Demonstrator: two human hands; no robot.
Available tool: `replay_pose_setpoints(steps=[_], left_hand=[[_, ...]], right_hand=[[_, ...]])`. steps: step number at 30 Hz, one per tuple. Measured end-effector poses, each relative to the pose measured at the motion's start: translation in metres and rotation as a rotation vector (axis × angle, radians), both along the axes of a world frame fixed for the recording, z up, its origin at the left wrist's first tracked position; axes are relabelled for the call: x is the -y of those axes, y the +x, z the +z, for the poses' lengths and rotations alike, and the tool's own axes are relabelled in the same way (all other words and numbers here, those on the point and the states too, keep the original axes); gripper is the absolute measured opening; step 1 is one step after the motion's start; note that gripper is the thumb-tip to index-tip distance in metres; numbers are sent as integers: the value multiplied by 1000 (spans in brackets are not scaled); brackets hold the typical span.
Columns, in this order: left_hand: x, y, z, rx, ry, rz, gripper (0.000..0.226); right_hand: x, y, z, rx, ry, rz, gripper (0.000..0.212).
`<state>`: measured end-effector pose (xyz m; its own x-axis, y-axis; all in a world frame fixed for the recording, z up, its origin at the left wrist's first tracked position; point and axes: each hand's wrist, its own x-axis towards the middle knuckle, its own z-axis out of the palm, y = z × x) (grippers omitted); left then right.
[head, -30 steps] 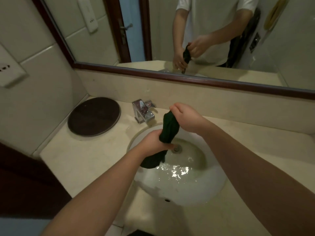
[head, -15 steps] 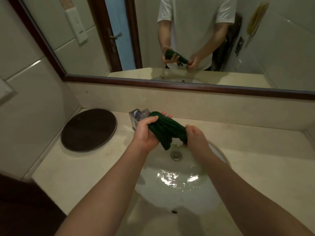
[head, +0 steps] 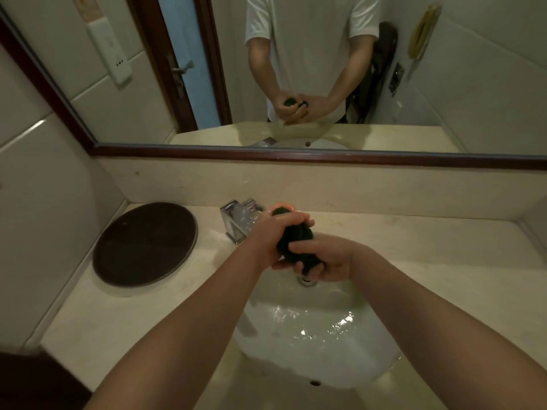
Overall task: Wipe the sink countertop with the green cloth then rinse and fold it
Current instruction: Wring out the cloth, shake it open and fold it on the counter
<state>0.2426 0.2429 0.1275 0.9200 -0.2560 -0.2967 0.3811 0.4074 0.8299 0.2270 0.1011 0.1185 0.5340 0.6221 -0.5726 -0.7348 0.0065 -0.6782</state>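
Note:
The dark green cloth (head: 296,236) is bunched into a tight wad over the white sink basin (head: 331,368), above the drain (head: 307,281). My left hand (head: 273,232) wraps its upper part from the left. My right hand (head: 324,257) clamps its lower part from the right. Both hands squeeze it, so most of the cloth is hidden between my fingers. Water lies in the basin's near half. The beige countertop (head: 429,261) surrounds the basin.
A chrome faucet (head: 239,217) stands just left of my hands. A dark round tray (head: 145,244) lies on the counter's left end beside the wall. A wood-framed mirror (head: 296,155) runs along the back above a low splashback and reflects a person holding the cloth.
The cloth went from a twisted length held upright, to a loose bundle held sideways, to a compact ball. My hands have closed together around it near the faucet.

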Motion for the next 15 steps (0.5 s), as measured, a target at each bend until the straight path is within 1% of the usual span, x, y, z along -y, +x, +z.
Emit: replay_pose_setpoints(steps=[2,4,6,7,8,10,11,12,13,14,15], left_hand=[[-2,2,4,-8,-21,-31,17],[-1,3,2,-33,72,-10,11],[3,4,-2,-76,190,34,27],[5,5,-5,-108,217,46,32],[6,4,-4,-129,252,59,34],[10,5,-8,-171,392,116,25],[12,5,-11,-197,464,160,18],[14,4,-14,-218,518,206,10],[16,3,-18,-228,547,252,6],[17,1,-21,-232,556,279,5],[19,0,-26,-231,568,297,6]], right_hand=[[-4,6,0,62,-152,100,16],[-10,8,4,123,-311,211,8],[-15,4,8,199,-479,276,22],[-18,2,10,230,-541,291,23],[-20,0,8,263,-615,309,20],[-35,0,11,329,-808,416,18],[-42,-2,9,411,-968,562,20],[-49,-6,10,530,-1169,701,22],[-53,-11,10,713,-1316,749,25],[-53,-12,5,863,-1364,719,29],[-51,-15,1,952,-1357,631,31]])
